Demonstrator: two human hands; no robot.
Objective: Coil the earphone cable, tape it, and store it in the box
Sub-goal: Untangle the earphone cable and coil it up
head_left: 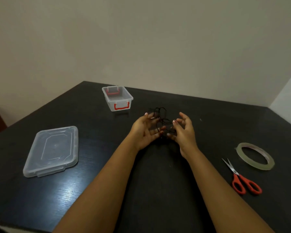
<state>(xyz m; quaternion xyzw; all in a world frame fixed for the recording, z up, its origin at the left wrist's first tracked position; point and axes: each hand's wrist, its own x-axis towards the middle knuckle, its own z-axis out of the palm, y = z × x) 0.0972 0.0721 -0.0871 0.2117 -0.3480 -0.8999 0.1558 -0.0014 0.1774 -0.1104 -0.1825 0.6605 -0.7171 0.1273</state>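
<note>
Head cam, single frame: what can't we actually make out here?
Head view only.
Earphone cable: thin, black on the dark table, blurred; earbuds, plug and loop count unreadable.
Left hand, right hand: fingers cover the contact, so pinching or just draping is unclear.
Tape roll: free end too small to find.
Box: near wall hides part of its floor.

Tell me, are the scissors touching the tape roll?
Apart. The head view shows a strip of dark table between the blades of the scissors and the rim of the tape roll.
</note>
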